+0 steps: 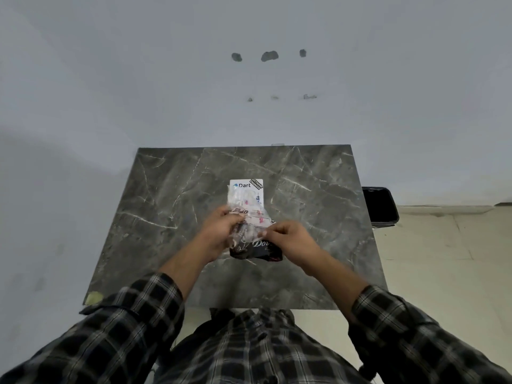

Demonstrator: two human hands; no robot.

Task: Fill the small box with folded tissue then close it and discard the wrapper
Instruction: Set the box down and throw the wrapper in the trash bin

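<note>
While both hands work at the centre of the frame, a person in a checked shirt holds a crinkled clear wrapper (249, 214) of tissue just above a dark marble-patterned table (171, 189). The left hand (219, 234) closes around the wrapper's left edge, fingers curled and thumb pressed on top; the right hand (288, 236) pinches its lower right edge between thumb and forefinger, the other fingers folded in. The packet's long axis runs away from the person, toward the top of the frame, and it lies between the two hands, about equally near to each. Directly beyond it, partly covered by the plastic, lies a white box (246, 185) printed with the word "Dart", its long side also pointing up the frame. Below the hands, nearer the person, sits a dark packet (255, 252) with pale script lettering, only partly readable. At the right edge of the table stands a black bin (379, 206) on the floor, probably where the wrapper will go. The wrapper looks thin, glossy and creased, with small pink and red marks; whether it is already torn open cannot be told, and no tissue appears in the box yet.
</note>
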